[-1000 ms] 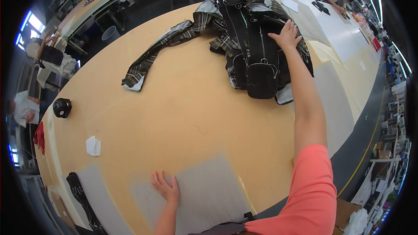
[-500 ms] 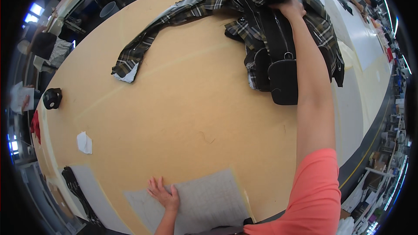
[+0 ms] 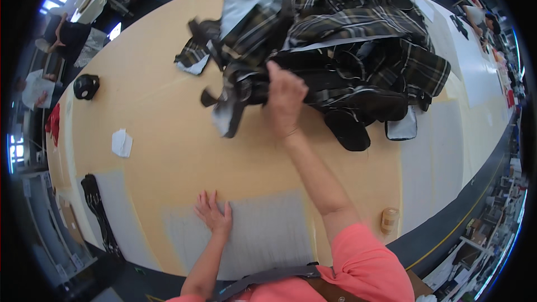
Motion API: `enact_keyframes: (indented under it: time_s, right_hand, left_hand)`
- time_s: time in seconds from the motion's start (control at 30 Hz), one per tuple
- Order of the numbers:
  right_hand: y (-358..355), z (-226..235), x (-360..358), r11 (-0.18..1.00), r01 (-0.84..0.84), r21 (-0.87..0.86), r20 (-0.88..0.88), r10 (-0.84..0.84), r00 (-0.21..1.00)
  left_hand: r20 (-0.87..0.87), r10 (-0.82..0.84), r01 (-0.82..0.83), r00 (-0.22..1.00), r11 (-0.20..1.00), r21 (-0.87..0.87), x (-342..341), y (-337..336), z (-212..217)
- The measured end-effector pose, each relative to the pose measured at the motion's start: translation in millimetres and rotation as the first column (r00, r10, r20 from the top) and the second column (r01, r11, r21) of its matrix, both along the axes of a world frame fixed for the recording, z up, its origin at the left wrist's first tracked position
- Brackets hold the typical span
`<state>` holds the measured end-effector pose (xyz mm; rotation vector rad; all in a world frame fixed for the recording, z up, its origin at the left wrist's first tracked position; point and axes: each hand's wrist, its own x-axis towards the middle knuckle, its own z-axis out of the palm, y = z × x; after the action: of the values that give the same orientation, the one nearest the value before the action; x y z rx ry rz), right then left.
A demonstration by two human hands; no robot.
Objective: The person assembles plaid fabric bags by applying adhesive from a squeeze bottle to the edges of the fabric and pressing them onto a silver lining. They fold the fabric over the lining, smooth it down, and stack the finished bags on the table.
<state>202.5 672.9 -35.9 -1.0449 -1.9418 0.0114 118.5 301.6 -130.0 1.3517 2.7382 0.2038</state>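
Note:
A large, loose plaid and black bag piece [image 3: 347,25] with zippers and silvery lining lies heaped across the far part of the table. My right hand [image 3: 286,98] is closed on a black part at the near left of this heap, slightly blurred. Just left of it, a flap with a pale underside hangs tilted and smeared by motion. A black rounded pocket [image 3: 348,130] sticks out at the heap's near side. My left hand [image 3: 213,215] rests with fingers spread on a grey panel [image 3: 268,229] of the tabletop, holding nothing.
Left on the table [image 3: 184,173] are a black rounded object [image 3: 86,86], a white scrap [image 3: 121,143] and a bundle of black straps [image 3: 99,212]. A brown roll [image 3: 390,221] stands near the right front edge. Other people are at the far left and far right.
My right hand has come from the far right to the middle, nearer me. The plaid heap is now spread wider and further left. My left hand stays on the grey panel.

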Motion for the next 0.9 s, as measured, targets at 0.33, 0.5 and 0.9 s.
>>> enact_keyframes:
  time_s: [0.33, 0.5, 0.9]
  right_hand:
    - [-132.0, 52.3, 24.5, 0.657, -0.697, -0.288, -0.182, 0.677, 0.714]
    - [18.3, 42.0, 57.0, 0.87, -0.31, -0.383, -0.114, 0.288, 0.951]
    - [168.7, -86.7, 6.3, 0.653, 0.548, -0.523, 0.585, -0.193, 0.787]
  left_hand:
    - [0.024, -0.003, 0.0, 1.0, 0.994, 0.106, -3.3, -0.6, 6.2]
    - [0.019, 0.021, -0.023, 1.0, 0.992, 0.127, 0.9, 3.6, 1.3]
    - [0.037, 0.049, -0.052, 0.998, 0.995, 0.08, -2.8, -7.9, -3.6]
